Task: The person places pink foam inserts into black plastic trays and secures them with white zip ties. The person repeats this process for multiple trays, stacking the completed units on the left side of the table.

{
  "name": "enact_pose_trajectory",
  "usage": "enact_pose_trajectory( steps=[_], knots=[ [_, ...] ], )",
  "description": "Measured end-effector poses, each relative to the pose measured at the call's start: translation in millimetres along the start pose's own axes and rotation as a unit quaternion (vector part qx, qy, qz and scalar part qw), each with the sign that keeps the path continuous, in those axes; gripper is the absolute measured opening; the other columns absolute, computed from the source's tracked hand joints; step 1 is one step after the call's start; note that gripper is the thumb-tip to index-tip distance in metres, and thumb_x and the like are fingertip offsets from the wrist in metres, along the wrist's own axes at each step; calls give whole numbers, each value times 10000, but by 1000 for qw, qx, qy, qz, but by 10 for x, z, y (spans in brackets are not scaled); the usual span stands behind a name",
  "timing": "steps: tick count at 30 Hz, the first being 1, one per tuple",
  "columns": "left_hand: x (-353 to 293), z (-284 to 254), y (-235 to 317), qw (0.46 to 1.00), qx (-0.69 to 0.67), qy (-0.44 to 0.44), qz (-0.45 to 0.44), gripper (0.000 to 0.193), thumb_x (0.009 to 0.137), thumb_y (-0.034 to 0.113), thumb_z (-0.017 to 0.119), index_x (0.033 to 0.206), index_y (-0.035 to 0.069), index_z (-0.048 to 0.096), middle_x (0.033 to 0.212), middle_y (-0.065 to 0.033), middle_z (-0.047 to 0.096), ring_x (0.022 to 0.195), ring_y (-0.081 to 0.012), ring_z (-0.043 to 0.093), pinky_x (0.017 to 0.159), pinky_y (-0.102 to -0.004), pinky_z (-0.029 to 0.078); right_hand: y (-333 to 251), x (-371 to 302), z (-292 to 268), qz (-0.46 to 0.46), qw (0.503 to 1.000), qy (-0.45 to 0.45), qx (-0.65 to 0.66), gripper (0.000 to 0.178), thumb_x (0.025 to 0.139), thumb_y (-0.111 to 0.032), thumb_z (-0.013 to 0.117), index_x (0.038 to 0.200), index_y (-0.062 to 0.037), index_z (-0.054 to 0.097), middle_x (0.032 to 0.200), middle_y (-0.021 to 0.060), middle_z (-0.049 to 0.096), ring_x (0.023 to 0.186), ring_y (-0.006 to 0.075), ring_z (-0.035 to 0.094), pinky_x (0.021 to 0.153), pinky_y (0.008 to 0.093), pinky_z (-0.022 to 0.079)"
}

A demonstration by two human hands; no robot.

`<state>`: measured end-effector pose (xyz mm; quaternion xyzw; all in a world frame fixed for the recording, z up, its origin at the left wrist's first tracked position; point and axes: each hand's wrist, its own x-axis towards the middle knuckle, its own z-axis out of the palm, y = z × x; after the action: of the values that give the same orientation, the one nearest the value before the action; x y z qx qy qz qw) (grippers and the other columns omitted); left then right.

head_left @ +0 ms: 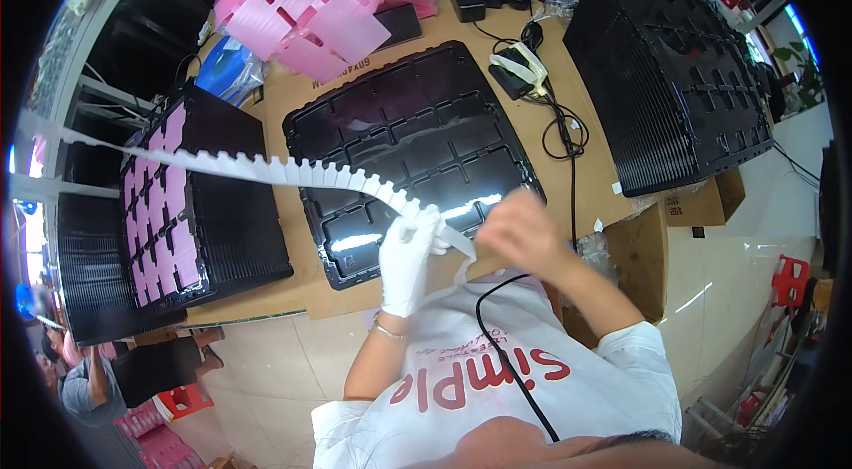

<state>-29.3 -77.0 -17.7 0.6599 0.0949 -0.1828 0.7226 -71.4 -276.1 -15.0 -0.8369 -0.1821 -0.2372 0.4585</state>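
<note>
My left hand (408,258), in a white glove, is closed on a long white strip (293,174) with notched tabs along its edge. From there the strip arches across the black plastic tray (373,154) and off to the far left. A plain pale tail (461,244) comes out on the right of the glove and bends down at the table's front edge. My bare right hand (524,234) is beside that tail, over the tray's near right corner. Motion smears its fingers, so whether they grip anything cannot be made out. The tray lies flat in front of me, its compartments holding nothing visible.
Stacked black trays with pink inserts (164,203) stand at left; another tall black stack (666,83) is at right. Pink foam sheets (311,3) lie at the back. Cables (568,136) and a small black device (515,71) sit right of the tray. A cardboard box (635,265) stands low at right.
</note>
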Motion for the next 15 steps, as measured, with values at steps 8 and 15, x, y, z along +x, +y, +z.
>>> enact_pose_trajectory(
  steps=[8,15],
  knots=[
    [29,-24,19,999,25,-30,-14,189,938,210,667,945,23,647,912,-58,698,702,-72,621,648,-219,499,689,66,-299,281,953,-116,-18,104,761,-82,771,800,-37,686,798,45,578,679,137,562,602,270,452],
    [56,-79,-7,997,42,-54,-23,196,938,208,667,975,16,650,948,-64,705,729,-77,633,656,-221,503,719,179,-251,205,956,-151,-142,151,729,-116,747,711,-26,627,685,91,606,627,232,611,590,348,489]
  ],
)
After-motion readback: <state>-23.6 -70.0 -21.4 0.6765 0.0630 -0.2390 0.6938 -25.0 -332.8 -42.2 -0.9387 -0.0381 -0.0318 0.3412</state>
